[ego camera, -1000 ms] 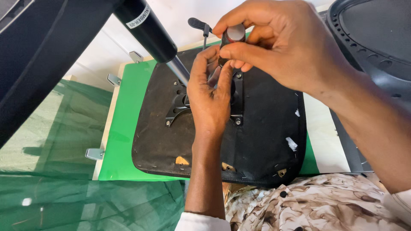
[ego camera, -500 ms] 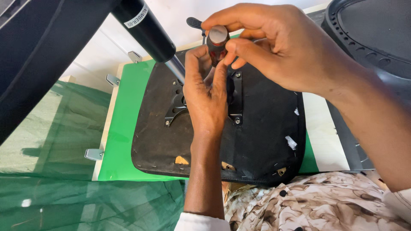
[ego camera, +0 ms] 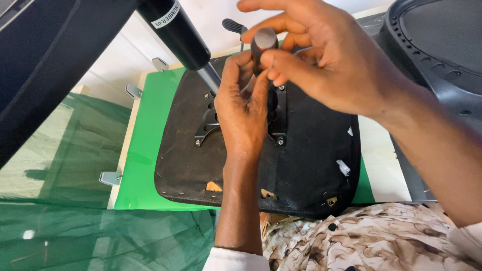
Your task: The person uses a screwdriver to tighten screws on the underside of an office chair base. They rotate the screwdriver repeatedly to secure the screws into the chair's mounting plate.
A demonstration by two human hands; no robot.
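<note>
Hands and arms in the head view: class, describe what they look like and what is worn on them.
Both are bare: no gloves, rings or watch show on the left hand or right hand. The forearms are uncovered too. A white cuff ends the left arm at the bottom edge, and a white sleeve shows at the right arm's lower corner.
</note>
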